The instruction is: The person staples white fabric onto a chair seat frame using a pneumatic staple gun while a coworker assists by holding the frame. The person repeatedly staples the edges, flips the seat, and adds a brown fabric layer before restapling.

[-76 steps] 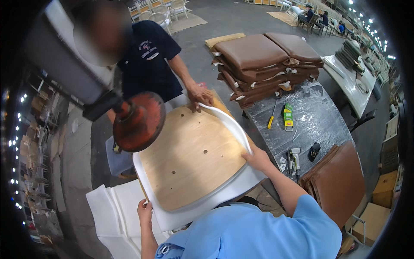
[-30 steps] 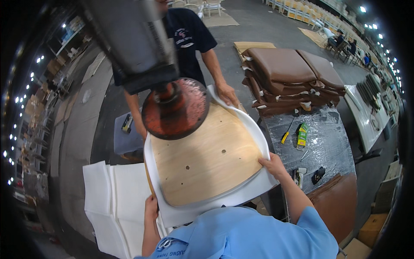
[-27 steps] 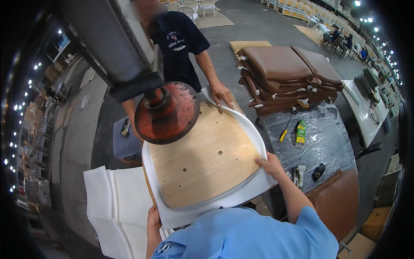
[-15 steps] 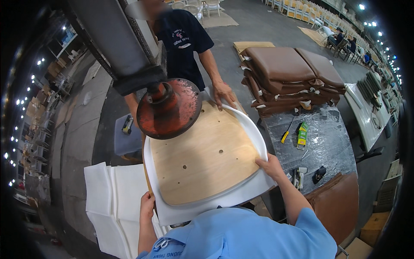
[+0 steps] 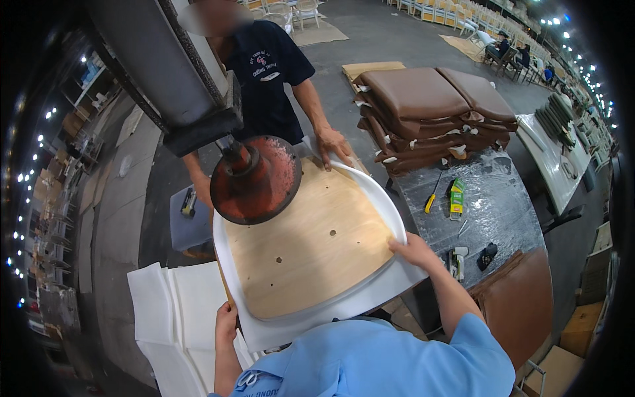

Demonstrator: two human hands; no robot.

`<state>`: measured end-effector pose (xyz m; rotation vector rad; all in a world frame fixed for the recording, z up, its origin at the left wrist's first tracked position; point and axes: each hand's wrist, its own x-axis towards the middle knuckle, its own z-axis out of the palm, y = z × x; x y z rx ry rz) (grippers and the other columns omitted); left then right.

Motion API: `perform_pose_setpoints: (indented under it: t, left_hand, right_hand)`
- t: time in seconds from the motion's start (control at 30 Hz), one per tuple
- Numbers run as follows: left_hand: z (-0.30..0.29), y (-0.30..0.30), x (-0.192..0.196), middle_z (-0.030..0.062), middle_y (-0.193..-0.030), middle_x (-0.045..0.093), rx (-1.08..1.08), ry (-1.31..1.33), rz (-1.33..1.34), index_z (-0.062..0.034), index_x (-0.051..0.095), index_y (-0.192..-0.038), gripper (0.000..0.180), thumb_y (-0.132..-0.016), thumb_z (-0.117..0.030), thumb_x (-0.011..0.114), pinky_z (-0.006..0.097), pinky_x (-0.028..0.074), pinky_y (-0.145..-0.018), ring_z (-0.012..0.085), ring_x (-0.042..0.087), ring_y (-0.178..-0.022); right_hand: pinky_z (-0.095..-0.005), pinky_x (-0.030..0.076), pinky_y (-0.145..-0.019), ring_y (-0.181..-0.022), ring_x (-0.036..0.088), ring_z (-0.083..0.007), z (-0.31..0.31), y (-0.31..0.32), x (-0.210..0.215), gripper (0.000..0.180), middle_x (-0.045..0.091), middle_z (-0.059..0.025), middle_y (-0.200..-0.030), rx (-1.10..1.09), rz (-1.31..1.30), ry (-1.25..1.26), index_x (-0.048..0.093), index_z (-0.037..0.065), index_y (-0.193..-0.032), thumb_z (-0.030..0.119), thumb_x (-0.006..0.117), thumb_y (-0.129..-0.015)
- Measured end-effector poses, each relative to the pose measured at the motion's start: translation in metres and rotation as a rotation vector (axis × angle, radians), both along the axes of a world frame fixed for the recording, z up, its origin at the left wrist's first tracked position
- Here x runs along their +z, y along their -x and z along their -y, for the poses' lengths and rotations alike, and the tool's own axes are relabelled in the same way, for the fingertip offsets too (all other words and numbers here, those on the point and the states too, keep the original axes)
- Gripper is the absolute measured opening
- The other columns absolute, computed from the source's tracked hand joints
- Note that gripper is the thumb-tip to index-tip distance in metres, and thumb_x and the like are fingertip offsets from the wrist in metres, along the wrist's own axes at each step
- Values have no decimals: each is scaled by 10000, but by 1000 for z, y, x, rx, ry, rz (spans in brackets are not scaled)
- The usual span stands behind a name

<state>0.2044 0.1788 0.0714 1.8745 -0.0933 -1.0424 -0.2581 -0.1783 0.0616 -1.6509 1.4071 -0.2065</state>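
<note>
A plywood seat panel [image 5: 311, 258] with several holes lies on a sheet of white foam [image 5: 390, 281], whose edge curls up around it. Over the panel's far left part hangs the red round press plate [image 5: 254, 182]. My right hand [image 5: 417, 253] is closed on the foam at the panel's right edge, thumb on top. At the near left corner, my left hand [image 5: 226, 322] has its fingers curled round the edge of the foam and the board beneath. Across from me a co-worker's hand [image 5: 333, 145] rests on the far edge; their other hand is partly hidden behind the plate.
The press column [image 5: 165, 66] rises at upper left. White foam sheets [image 5: 155, 304] lie at left. On the right, a plastic-wrapped table [image 5: 489, 212] bears brown cushions [image 5: 423, 99], a screwdriver [image 5: 431, 198], a green-yellow box [image 5: 456, 198], a staple gun [image 5: 456, 261] and brown covers [image 5: 516, 298].
The red press plate has come down toward the panel, with more of its rod showing. My hands keep their hold, and the view has shifted slightly.
</note>
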Motion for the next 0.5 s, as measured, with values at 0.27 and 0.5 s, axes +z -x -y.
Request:
perform_pose_setpoints:
  t: [0.27, 0.5]
  left_hand:
    - [-16, 17, -16, 88, -976, 764, 173, 135, -199, 17, 683, -1163, 241, -1075, -199, 744, 363, 634, -706, 193, 755, -837]
    - [-40, 46, -14, 132, -1057, 784, 112, 86, -149, 24, 698, -1171, 221, -1030, -126, 777, 382, 653, -778, 247, 779, -948]
  right_hand:
    - [-343, 582, -762, -868, 725, -163, 51, 39, 9, 336, 790, -81, -1086, -171, 41, -125, 760, 45, -1260, 327, 687, -1092]
    - [-321, 559, -790, -874, 690, -134, 23, 12, -11, 259, 743, -51, -920, -126, 166, -47, 725, 26, -1050, 274, 796, -1021]
